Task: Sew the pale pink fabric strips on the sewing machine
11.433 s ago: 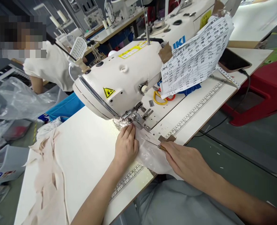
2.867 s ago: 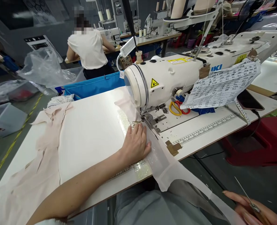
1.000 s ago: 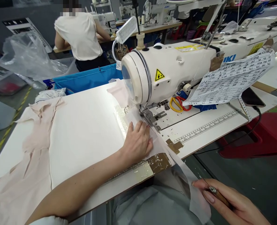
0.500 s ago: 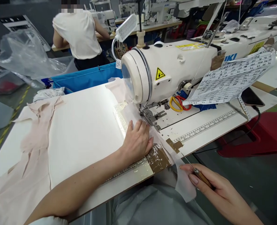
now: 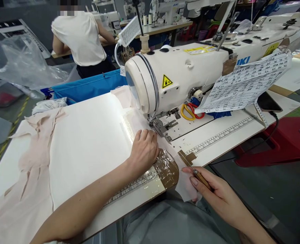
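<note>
My left hand point(image 5: 145, 149) rests on the table just in front of the sewing machine's presser foot point(image 5: 158, 124). Its fingers are curled together on a pale sheer fabric strip point(image 5: 184, 185), which runs from the needle area over the table's front edge. In my right hand point(image 5: 213, 191) is an awl point(image 5: 202, 180) with a wooden handle, its thin metal shaft pointing up and left. The same hand's fingers pinch the strip near its loose end. What lies under my left fingers is hidden.
The white sewing machine point(image 5: 175, 74) stands over the table. Red-and-yellow-handled scissors point(image 5: 192, 112), a written sheet point(image 5: 243, 84) and a phone point(image 5: 269, 101) lie right. Pale pink fabric pieces point(image 5: 38, 152) spread left. A red stool point(image 5: 274, 142) stands right; another person point(image 5: 77, 37) sits beyond.
My right hand has moved up and left towards the table edge with the awl and the strip's end. My left hand stays by the presser foot. The whole view has shifted slightly.
</note>
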{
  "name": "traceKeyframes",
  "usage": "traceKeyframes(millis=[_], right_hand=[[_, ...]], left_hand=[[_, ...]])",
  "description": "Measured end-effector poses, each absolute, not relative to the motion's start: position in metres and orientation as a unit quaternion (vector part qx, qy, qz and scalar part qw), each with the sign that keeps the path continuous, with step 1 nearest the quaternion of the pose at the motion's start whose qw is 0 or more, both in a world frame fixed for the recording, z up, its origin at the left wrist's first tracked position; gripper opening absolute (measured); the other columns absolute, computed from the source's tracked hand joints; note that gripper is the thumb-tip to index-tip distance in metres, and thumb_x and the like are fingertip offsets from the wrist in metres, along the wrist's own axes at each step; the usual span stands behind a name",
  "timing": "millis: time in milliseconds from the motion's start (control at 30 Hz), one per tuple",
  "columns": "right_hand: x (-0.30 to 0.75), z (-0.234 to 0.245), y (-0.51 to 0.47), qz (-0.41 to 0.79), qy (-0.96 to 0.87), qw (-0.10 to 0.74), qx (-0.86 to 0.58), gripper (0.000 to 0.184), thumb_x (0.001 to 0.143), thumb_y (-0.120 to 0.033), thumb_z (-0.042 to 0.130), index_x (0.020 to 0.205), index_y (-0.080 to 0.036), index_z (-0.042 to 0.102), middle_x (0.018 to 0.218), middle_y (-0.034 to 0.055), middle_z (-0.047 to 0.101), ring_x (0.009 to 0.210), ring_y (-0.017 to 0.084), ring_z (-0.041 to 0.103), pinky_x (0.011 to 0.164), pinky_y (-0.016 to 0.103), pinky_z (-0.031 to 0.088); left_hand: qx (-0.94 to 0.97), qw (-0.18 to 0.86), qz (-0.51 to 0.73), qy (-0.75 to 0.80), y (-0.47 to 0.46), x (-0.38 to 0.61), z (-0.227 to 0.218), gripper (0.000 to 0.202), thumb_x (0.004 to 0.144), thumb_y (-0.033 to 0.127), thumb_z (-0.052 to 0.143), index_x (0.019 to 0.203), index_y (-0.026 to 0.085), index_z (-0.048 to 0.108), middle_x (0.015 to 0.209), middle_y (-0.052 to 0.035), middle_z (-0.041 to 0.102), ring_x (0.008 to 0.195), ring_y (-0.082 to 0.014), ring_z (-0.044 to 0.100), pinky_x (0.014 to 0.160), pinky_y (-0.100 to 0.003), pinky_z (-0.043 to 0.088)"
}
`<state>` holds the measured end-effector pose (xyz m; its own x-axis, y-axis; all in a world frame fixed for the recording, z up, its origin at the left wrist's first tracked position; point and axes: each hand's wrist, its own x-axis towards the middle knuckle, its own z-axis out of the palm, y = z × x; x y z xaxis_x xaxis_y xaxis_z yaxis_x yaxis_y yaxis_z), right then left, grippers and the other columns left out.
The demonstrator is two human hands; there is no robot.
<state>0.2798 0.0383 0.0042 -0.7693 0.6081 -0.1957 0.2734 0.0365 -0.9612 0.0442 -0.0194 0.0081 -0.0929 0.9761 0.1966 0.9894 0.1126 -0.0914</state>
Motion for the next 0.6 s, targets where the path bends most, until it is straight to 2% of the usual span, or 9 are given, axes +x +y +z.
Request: traceKeyframes(millis=[100,200,333,467,600], right_hand=[[0.277,-0.001,0.029,0.699,-0.6,0.159,-0.355,0.04,0.091,-0.049,0.06,0.121,-0.023,0.065,0.078,0.0016,0.064,0.062,0.017,0.063,0.061,0.029,0.057],[0.275,-0.004,0.015,0.787,-0.449,0.169,-0.388,0.039,0.083,-0.049,0.07,0.112,-0.023,0.068,0.085,0.0035,0.066,0.066,0.018,0.064,0.063,0.031,0.058],[0.275,-0.006,-0.002,0.845,-0.319,0.157,-0.399,0.04,0.073,-0.047,0.079,0.103,-0.021,0.072,0.075,0.0028,0.065,0.063,0.019,0.064,0.065,0.034,0.057],[0.276,-0.008,-0.007,0.835,-0.355,0.145,-0.394,0.039,0.078,-0.048,0.076,0.103,-0.02,0.07,0.074,0.0026,0.066,0.066,0.019,0.064,0.069,0.034,0.055],[0.274,-0.01,-0.001,0.797,-0.443,0.152,-0.381,0.042,0.078,-0.057,0.073,0.096,-0.02,0.068,0.072,0.0025,0.067,0.068,0.019,0.063,0.072,0.033,0.054]], left_hand=[[-0.66,0.113,-0.024,-0.743,-0.017,0.039,0.005,0.035,0.095,0.012,0.034,0.12,0.005,0.058,0.104,-0.0148,0.059,0.094,-0.0255,0.05,0.085,-0.04,0.046],[-0.663,0.109,-0.035,-0.74,-0.016,0.033,0.001,0.036,0.092,0.005,0.035,0.12,0.006,0.059,0.109,-0.0159,0.059,0.099,-0.0261,0.05,0.085,-0.04,0.046],[-0.663,0.094,-0.062,-0.74,-0.018,0.03,0.001,0.035,0.093,0.009,0.037,0.12,0.009,0.059,0.113,-0.016,0.06,0.105,-0.0278,0.049,0.087,-0.042,0.047],[-0.661,0.082,-0.072,-0.742,-0.02,0.031,0.005,0.037,0.093,0.015,0.039,0.124,0.009,0.056,0.116,-0.0162,0.059,0.107,-0.0292,0.049,0.087,-0.044,0.048],[-0.658,0.079,-0.066,-0.746,-0.019,0.03,0.005,0.038,0.093,0.017,0.039,0.126,0.006,0.055,0.119,-0.0169,0.058,0.109,-0.03,0.048,0.088,-0.044,0.048]])
